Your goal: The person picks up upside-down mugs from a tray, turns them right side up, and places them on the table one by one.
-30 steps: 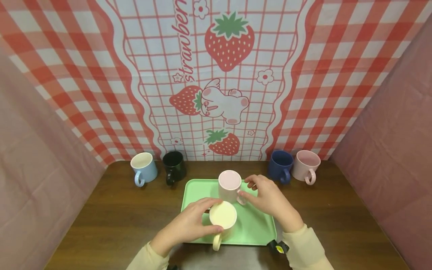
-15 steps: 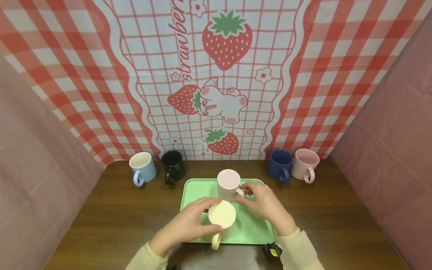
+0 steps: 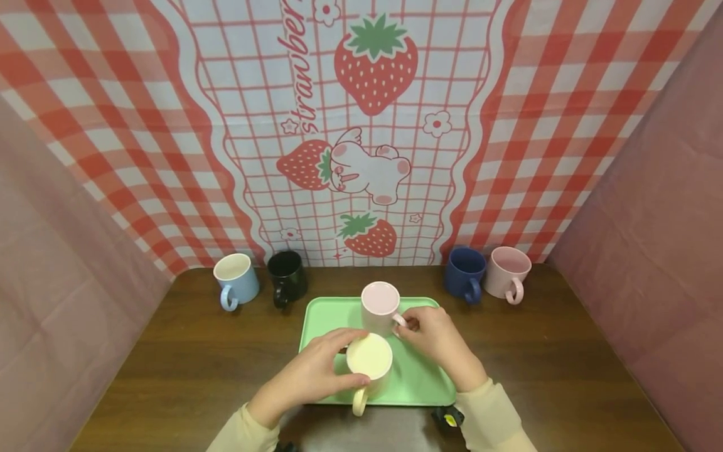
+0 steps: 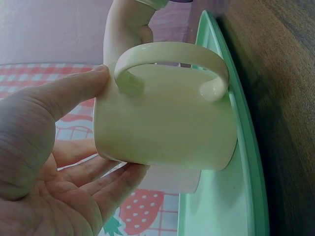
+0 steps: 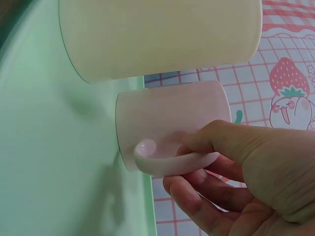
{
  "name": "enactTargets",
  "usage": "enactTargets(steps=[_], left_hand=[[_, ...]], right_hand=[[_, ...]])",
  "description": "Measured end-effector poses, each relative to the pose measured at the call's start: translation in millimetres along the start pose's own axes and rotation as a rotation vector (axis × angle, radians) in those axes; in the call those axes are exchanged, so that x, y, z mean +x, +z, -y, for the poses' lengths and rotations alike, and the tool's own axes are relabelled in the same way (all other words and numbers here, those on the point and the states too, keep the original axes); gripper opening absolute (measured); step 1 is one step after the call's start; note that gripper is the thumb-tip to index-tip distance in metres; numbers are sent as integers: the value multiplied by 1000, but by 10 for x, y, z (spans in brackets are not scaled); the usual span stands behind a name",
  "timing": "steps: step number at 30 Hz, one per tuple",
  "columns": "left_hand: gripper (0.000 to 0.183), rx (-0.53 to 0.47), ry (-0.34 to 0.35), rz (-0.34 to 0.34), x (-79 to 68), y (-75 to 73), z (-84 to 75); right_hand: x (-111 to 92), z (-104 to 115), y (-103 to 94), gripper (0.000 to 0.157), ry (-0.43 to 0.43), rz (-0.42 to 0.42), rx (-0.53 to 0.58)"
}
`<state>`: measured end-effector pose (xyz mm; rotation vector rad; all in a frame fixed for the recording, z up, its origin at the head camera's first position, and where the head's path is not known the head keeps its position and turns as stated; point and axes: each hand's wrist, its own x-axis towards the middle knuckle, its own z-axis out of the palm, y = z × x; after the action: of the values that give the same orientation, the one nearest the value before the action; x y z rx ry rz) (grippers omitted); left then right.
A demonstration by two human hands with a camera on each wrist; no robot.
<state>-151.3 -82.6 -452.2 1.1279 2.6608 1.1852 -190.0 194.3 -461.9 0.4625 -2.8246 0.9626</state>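
Note:
A pale yellow mug (image 3: pixel 369 358) stands upright at the front of the light green tray (image 3: pixel 420 380), its handle pointing toward the person. My left hand (image 3: pixel 313 373) grips its body, thumb on the near side and fingers round the far side; the left wrist view shows the thumb by the handle (image 4: pixel 172 54). Just behind it on the tray is a pale pink mug (image 3: pixel 380 311) with its handle to the right. My right hand (image 3: pixel 437 339) pinches that handle (image 5: pixel 172 164) between thumb and fingers.
At the back left stand a light blue mug (image 3: pixel 237 279) and a black mug (image 3: pixel 287 276). A dark blue mug (image 3: pixel 464 273) and another pink mug (image 3: pixel 507 273) are at the back right. A strawberry-print cloth (image 3: pixel 373 125) hangs behind the wooden table (image 3: pixel 186 370).
My right hand has moved left, and its thumb and fingers have come together on the pink mug's handle. The left hand keeps its hold on the yellow mug.

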Motion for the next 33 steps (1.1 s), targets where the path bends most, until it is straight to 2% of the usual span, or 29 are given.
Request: enactTargets(steps=[6,14,21,26,28,33], left_hand=[[69,-16,-31,22,4,-10,-17],[69,-22,-39,27,-1,-8,-24],[69,-29,-42,28,0,-11,-24],[69,-30,-32,24,3,-17,-25],[69,-31,-27,23,4,-18,-27],[68,-33,-13,17,5,-9,-20]], right_hand=[[-13,-5,24,21,73,-68,-24],[-16,-25,56,18,80,-129,-32],[-4,-46,66,32,15,-154,-74],[2,-64,58,43,-52,-214,-132],[3,-75,53,40,-80,-250,-163],[1,-141,52,21,-148,-322,-203]])
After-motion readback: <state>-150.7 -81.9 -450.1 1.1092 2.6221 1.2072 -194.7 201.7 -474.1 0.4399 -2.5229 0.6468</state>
